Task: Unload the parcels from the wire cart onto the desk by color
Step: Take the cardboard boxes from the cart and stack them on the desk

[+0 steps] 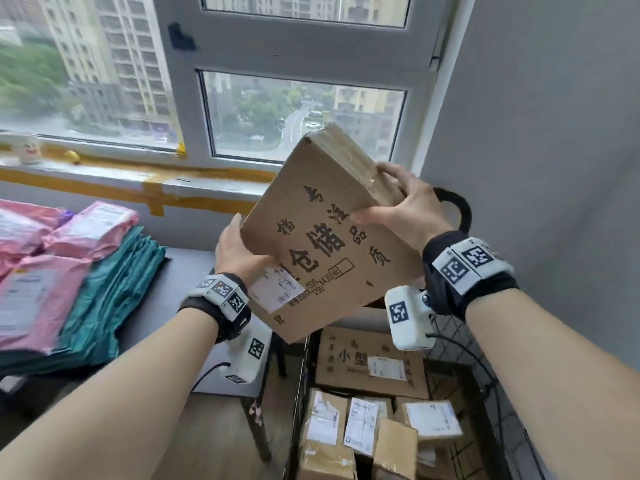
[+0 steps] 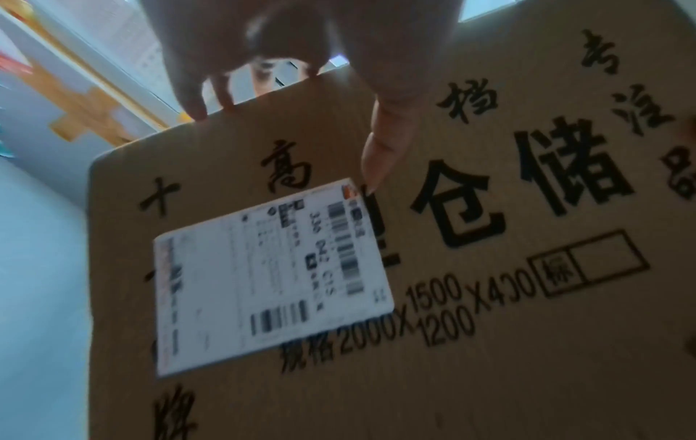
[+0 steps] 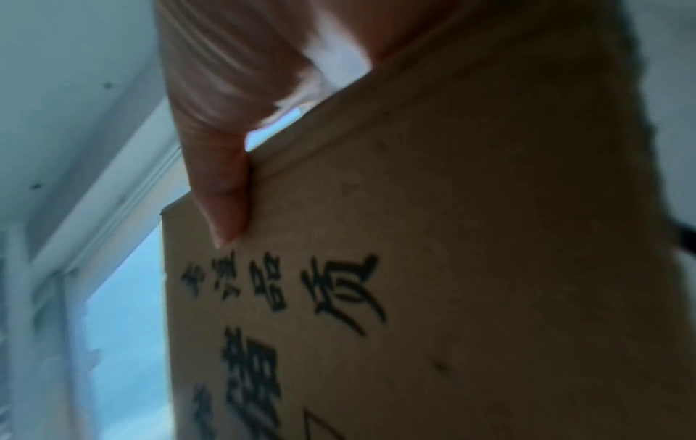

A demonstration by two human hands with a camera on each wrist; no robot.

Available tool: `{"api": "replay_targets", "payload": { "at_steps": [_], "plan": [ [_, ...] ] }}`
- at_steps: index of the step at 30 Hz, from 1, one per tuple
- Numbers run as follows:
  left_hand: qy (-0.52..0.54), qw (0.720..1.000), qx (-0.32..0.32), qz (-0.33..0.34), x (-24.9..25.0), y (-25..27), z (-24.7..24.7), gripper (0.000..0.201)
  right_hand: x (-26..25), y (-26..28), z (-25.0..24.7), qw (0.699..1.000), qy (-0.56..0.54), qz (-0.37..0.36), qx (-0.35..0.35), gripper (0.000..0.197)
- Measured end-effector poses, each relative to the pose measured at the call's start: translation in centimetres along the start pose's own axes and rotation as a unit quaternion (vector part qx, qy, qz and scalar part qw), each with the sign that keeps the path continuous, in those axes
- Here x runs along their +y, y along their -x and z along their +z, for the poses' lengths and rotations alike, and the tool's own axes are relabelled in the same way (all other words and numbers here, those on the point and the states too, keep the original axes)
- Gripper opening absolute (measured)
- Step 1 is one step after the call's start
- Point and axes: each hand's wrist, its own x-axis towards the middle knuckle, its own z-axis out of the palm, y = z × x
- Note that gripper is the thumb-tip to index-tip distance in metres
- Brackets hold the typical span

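Both hands hold a flat brown cardboard box tilted in the air above the wire cart.

The cardboard box [image 1: 322, 237] is a thin, matte slab with layered corrugated edges, bold black printed characters and a glossy white shipping label [image 2: 271, 277] stuck near its lower corner. The left hand [image 1: 239, 252] grips its left edge, thumb on the printed face; the right hand [image 1: 405, 209] clasps the upper right edge, thumb [image 3: 222, 205] pressed flat on the face. Below, the wire cart [image 1: 485, 393] of thin black mesh holds smaller brown boxes [image 1: 370, 362] with white labels. On the dark desk [image 1: 180, 289] at left lie soft, crinkled pink mailers [image 1: 52, 258] stacked over teal mailers [image 1: 114, 289].
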Motion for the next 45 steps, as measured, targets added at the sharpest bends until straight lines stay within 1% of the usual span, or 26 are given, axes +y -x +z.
{"api": "replay_targets", "payload": {
  "at_steps": [2,4,6,8,11,12,13,14,15,16,17,19,20,22,23,24,26,29,32,33,35,36,38,40,45],
  "plan": [
    [0.003,1.0,0.02,0.007,-0.2,0.5,-2.6,0.099,-2.0,-0.5,2.6,0.998,0.023,-0.034,-0.054,0.09],
    [0.025,1.0,0.012,-0.001,-1.3,0.6,-4.8,0.085,-3.6,-1.2,5.4,0.992,0.06,-0.064,-0.095,0.092],
    [0.064,0.997,0.0,-0.039,-2.8,0.5,-6.7,0.074,-4.7,-2.1,8.3,0.986,0.089,-0.079,-0.116,0.091],
    [0.094,0.992,0.002,-0.085,-4.6,0.0,-8.4,0.069,-5.6,-2.7,11.2,0.982,0.107,-0.085,-0.13,0.085],
    [0.101,0.987,-0.006,-0.125,-7.6,-1.4,-10.3,0.059,-7.8,-3.7,15.2,0.969,0.153,-0.12,-0.155,0.076],
    [0.101,0.987,-0.008,-0.128,-8.6,-2.1,-10.8,0.053,-8.7,-4.1,16.3,0.962,0.174,-0.139,-0.156,0.073],
    [0.108,0.986,-0.013,-0.128,-9.4,-2.7,-11.2,0.049,-9.4,-4.7,17.4,0.956,0.198,-0.162,-0.142,0.072],
    [0.125,0.984,-0.016,-0.128,-9.9,-3.4,-11.7,0.045,-9.8,-5.4,18.3,0.95,0.23,-0.18,-0.11,0.072],
    [0.147,0.981,-0.023,-0.126,-10.5,-4.2,-11.9,0.043,-9.6,-6.3,18.9,0.947,0.261,-0.173,-0.07,0.073],
    [0.162,0.979,-0.035,-0.122,-10.8,-4.9,-12.1,0.044,-9.1,-7.0,19.3,0.948,0.281,-0.144,-0.038,0.075],
    [0.167,0.978,-0.047,-0.118,-10.9,-5.7,-12.2,0.045,-8.3,-7.7,19.5,0.955,0.278,-0.096,-0.019,0.079],
    [0.165,0.977,-0.066,-0.114,-11.0,-7.2,-12.2,0.055,-6.5,-8.4,19.9,0.983,0.182,0.0,0.01,0.086],
    [0.164,0.977,-0.071,-0.116,-11.2,-8.0,-11.9,0.06,-5.7,-8.7,20.2,0.992,0.119,0.032,0.032,0.09],
    [0.159,0.977,-0.077,-0.12,-12.0,-9.5,-11.1,0.061,-4.4,-9.1,21.7,0.993,0.026,0.101,0.052,0.101],
    [0.154,0.978,-0.076,-0.12,-12.4,-10.2,-10.6,0.057,-3.6,-9.1,22.6,0.989,0.005,0.139,0.048,0.105],
    [0.145,0.98,-0.075,-0.118,-12.9,-10.9,-10.2,0.05,-2.4,-8.9,23.7,0.985,-0.005,0.17,0.033,0.104],
    [0.127,0.982,-0.079,-0.112,-13.9,-12.2,-9.7,0.043,0.4,-8.4,26.2,0.976,0.014,0.215,-0.018,0.09],
    [0.12,0.982,-0.083,-0.124,-15.6,-14.3,-9.3,0.044,4.7,-8.6,29.6,0.962,0.037,0.261,-0.071,0.061],
    [0.096,0.977,-0.102,-0.162,-17.9,-16.1,-8.7,0.046,7.1,-9.7,32.2,0.939,0.006,0.325,-0.113,0.023],
    [0.071,0.975,-0.118,-0.172,-18.8,-16.6,-8.5,0.048,7.6,-9.9,32.9,0.929,-0.01,0.35,-0.123,0.018],
    [0.016,0.971,-0.147,-0.186,-20.3,-17.2,-7.9,0.062,8.3,-10.2,34.0,0.913,-0.03,0.388,-0.127,0.023],
    [-0.006,0.971,-0.151,-0.187,-20.8,-17.4,-7.8,0.069,8.6,-10.4,34.4,0.909,-0.036,0.397,-0.121,0.024],
    [-0.039,0.972,-0.134,-0.187,-21.2,-17.6,-7.6,0.076,9.1,-10.7,34.9,0.905,-0.044,0.407,-0.115,0.024],
    [-0.064,0.973,-0.118,-0.189,-21.2,-17.7,-7.7,0.08,9.2,-10.9,35.2,0.901,-0.053,0.416,-0.11,0.026],
    [-0.097,0.963,-0.107,-0.228,-21.5,-17.3,-8.3,0.082,8.7,-10.2,35.6,0.894,-0.063,0.425,-0.127,0.028]
  ]
}}
